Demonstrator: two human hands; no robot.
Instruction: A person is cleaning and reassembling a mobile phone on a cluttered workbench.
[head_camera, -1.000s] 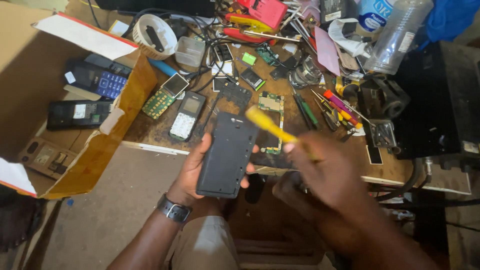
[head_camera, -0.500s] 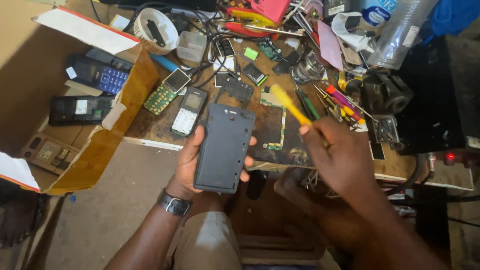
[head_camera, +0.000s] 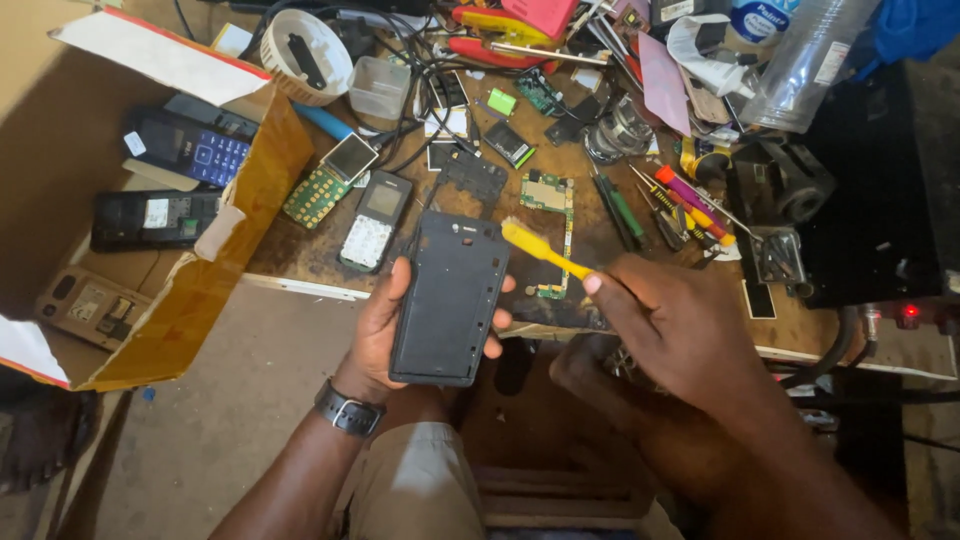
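From the head camera, looking down over the person's lap, the left hand (head_camera: 385, 335) was wrapped round a dark phone housing (head_camera: 448, 300), thumb along its left edge and fingertips curling over the right one. The housing stood with its long axis running away from the body, leaning a little to the right at the top, its upper end out over the edge of the wooden workbench (head_camera: 300, 250). A watch (head_camera: 348, 410) sat on that wrist.

The right hand (head_camera: 680, 330) was closed on a yellow pry tool (head_camera: 545, 250), pinched between thumb and forefinger. The tool pointed up and to the left — its flat tip lay just at the housing's upper right corner, touching it or nearly so; I could not tell which. So the housing lay to the left of the right hand, near it, and the tool crossed the small gap between them at a slant to the housing's length.

Beyond the hands the bench was thick with parts: a green circuit board (head_camera: 548, 195) just past the tool, a small keypad phone (head_camera: 372, 220) beside the housing's top, screwdrivers (head_camera: 690, 205) to the right. On the left stood an open cardboard box (head_camera: 200, 300) with a blue-keyed phone (head_camera: 190, 148) and a black handset (head_camera: 150, 218) inside.
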